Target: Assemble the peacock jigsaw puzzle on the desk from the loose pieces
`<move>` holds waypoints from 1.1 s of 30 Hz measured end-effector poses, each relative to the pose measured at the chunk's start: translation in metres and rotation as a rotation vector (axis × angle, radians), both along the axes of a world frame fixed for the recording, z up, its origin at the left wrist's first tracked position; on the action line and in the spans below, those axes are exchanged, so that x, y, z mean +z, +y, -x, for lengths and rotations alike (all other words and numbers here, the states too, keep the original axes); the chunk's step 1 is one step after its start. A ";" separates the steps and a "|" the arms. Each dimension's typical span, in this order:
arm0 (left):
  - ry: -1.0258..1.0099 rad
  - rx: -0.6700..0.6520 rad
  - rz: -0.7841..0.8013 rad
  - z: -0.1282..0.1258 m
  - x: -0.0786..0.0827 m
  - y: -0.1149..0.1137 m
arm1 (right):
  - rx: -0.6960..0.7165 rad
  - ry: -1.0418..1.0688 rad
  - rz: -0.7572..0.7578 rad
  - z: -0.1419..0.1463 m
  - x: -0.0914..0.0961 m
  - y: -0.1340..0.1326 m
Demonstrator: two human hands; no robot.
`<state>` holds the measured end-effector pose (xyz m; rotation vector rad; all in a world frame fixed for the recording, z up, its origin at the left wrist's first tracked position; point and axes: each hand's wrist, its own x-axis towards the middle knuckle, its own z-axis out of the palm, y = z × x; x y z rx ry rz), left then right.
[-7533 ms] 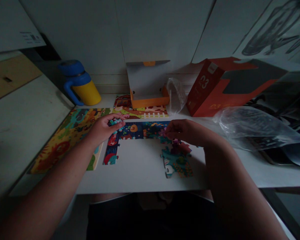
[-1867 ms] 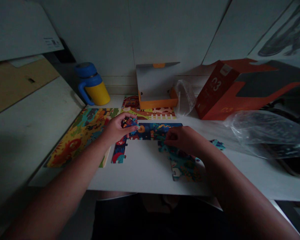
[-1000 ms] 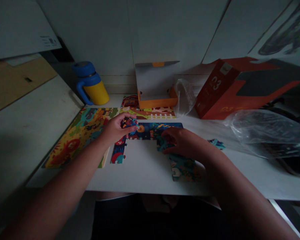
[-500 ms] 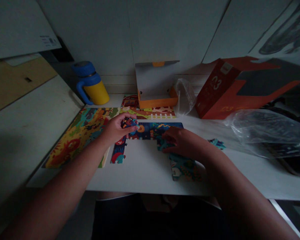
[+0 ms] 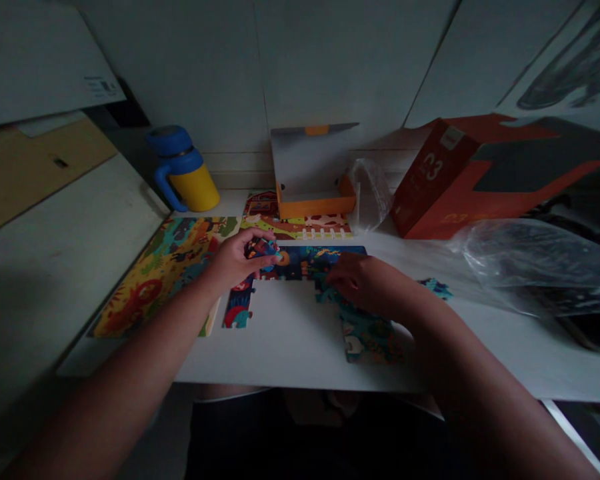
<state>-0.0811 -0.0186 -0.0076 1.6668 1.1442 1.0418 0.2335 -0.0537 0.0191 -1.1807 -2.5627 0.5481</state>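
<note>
My left hand (image 5: 237,257) is closed around several jigsaw puzzle pieces (image 5: 264,251), held just above the upper left corner of a partly joined dark blue puzzle (image 5: 293,261). Below that hand, the puzzle's left strip (image 5: 237,313) runs down the white table. My right hand (image 5: 355,279) is palm down at the puzzle's right side, fingers bent together, their tips touching the teal pieces. Whatever sits under those fingertips is hidden. A larger teal section (image 5: 367,339) lies below the right hand, partly in its shadow. Loose teal pieces (image 5: 436,288) rest to the right of the wrist.
A yellow animal puzzle (image 5: 155,273) lies at left, a farm puzzle (image 5: 300,227) behind. An opened orange box (image 5: 317,205), a blue-yellow mug (image 5: 193,180) and a large red box (image 5: 430,180) stand along the wall. Clear plastic bags (image 5: 520,260) spread at right.
My right hand's fingers have drawn in closer together over the teal pieces. My left hand holds its pieces in nearly the same place. The view has shifted slightly.
</note>
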 end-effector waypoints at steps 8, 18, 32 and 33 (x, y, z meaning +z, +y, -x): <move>0.012 -0.125 0.060 -0.018 -0.005 -0.008 | -0.229 0.380 0.071 0.035 -0.006 -0.005; -0.032 -0.271 0.165 -0.029 -0.005 -0.018 | -0.303 0.495 0.362 0.047 -0.027 0.006; -0.224 0.007 0.105 -0.013 0.006 -0.004 | -0.435 1.007 0.558 0.024 -0.016 0.014; -0.242 0.039 0.086 -0.011 0.006 -0.003 | -0.434 0.990 0.549 0.022 -0.017 0.014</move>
